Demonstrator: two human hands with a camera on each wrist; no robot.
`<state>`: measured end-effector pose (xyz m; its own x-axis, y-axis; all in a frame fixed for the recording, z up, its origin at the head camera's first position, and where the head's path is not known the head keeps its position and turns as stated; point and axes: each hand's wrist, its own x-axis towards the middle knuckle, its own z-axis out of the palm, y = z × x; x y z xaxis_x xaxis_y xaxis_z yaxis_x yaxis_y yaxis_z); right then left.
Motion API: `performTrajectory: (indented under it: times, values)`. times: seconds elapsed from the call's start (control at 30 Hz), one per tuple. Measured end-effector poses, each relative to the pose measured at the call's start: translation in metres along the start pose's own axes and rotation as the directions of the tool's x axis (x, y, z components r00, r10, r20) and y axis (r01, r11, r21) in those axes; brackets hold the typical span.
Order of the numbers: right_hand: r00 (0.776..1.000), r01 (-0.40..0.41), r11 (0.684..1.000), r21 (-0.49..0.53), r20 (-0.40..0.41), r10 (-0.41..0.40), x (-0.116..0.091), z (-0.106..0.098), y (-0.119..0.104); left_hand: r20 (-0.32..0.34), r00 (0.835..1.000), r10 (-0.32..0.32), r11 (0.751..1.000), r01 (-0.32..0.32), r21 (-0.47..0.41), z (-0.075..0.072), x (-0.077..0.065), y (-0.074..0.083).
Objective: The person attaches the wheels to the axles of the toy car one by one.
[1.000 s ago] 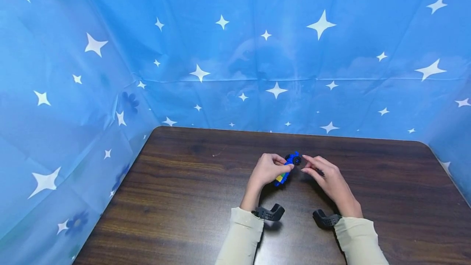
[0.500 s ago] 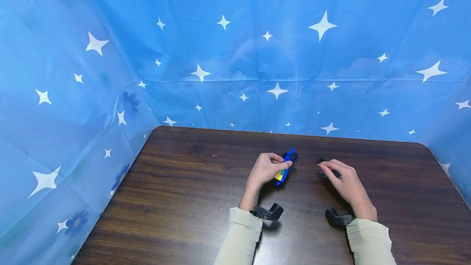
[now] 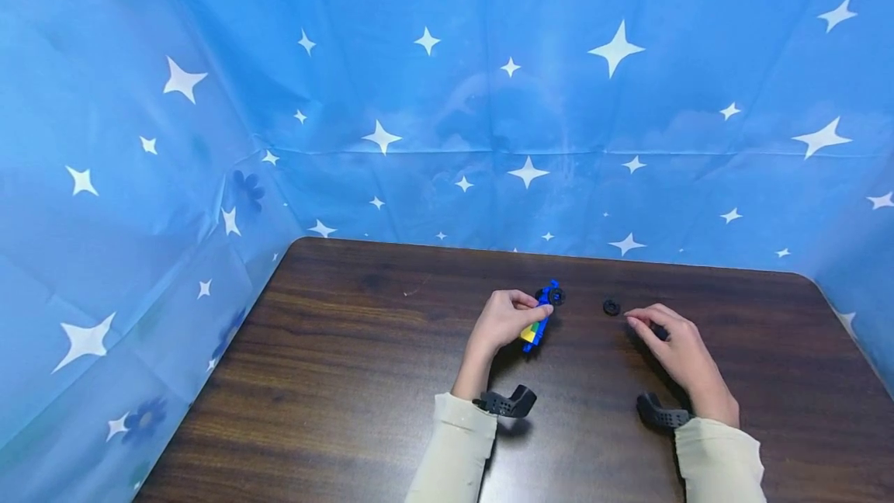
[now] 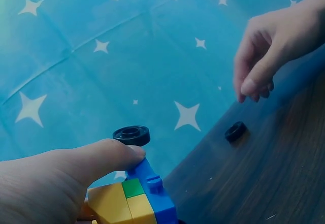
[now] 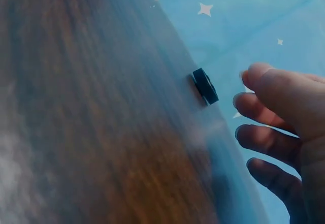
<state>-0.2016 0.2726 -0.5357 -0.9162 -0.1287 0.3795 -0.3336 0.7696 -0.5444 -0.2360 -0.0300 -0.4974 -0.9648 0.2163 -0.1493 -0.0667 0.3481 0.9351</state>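
Note:
My left hand (image 3: 508, 323) pinches a small toy car (image 3: 536, 332) of blue, yellow and green building blocks between thumb and fingers. Black wheels sit at its far end; one wheel (image 4: 131, 135) shows just beyond the thumb in the left wrist view. A loose black toy wheel (image 3: 611, 307) lies on the table to the right of the car. Just right of that wheel is my right hand (image 3: 677, 348), holding nothing, its fingers loosely bent. In the right wrist view a gap separates these fingertips (image 5: 244, 101) from the loose wheel (image 5: 205, 86).
The dark wood-grain table (image 3: 349, 379) has a rounded far edge. Behind it and along the sides hangs a blue cloth (image 3: 447, 99) with white stars. Each wrist wears a black band mount (image 3: 508, 402).
My right hand has moved right, away from the car, set the black wheel down on the table and let go of it. The left hand still holds the car, now turned slightly more upright in view.

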Motion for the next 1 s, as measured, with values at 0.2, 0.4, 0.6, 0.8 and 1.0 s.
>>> performTrajectory:
  times: [0.2, 0.4, 0.6, 0.8, 1.0]
  values:
    - [1.0, 0.02, 1.0, 0.017, 0.016, -0.021, 0.001, 0.002, 0.006, -0.001, 1.0, 0.002, 0.999, -0.002, -0.034, -0.001, 0.0, -0.004]
    - [0.999, 0.018, 1.0, -0.008, 0.044, -0.017, 0.006, 0.0, 0.011, 0.008, 1.0, -0.002, 0.999, 0.003, -0.043, -0.002, 0.0, -0.004]
    - [0.997, 0.021, 1.0, -0.008, 0.077, -0.021, 0.009, 0.0, 0.012, 0.019, 1.0, -0.003, 1.0, 0.004, -0.023, -0.001, 0.001, -0.005]
    - [0.989, 0.002, 1.0, 0.015, 0.148, -0.004, 0.009, -0.004, 0.016, 0.021, 1.0, -0.009, 1.0, 0.009, -0.015, 0.0, 0.002, -0.006]
    - [0.984, 0.019, 1.0, 0.005, 0.18, -0.02, 0.014, -0.006, 0.021, 0.023, 1.0, -0.005, 0.999, 0.006, -0.034, -0.001, 0.002, -0.007]
